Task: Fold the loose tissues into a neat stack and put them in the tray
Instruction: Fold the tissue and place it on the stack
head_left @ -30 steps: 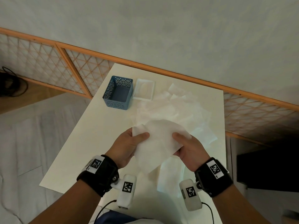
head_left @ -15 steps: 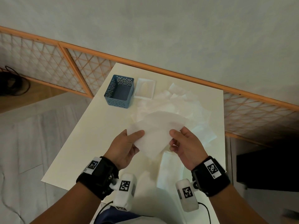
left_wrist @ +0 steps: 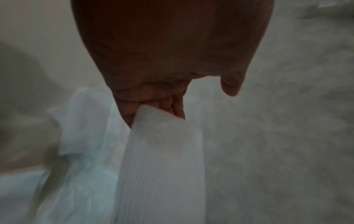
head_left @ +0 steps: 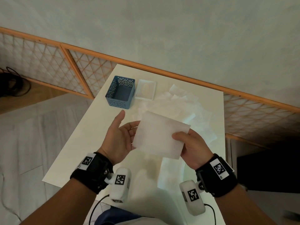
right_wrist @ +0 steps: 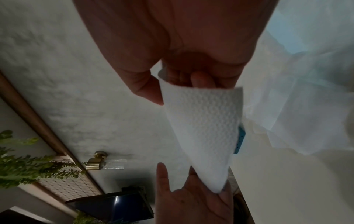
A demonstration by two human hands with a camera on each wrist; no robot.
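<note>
Right hand pinching folded tissue; left hand spread flat beneath its edge

No readable words, brands or numbers are showing anywhere. The only signs are black-and-white square code markers: one is sitting on the left wristband, one on the left wrist camera, one on the right wristband, and one on the right wrist camera. Tiny dark marks beside the wristband markers are staying too small to read.
</note>
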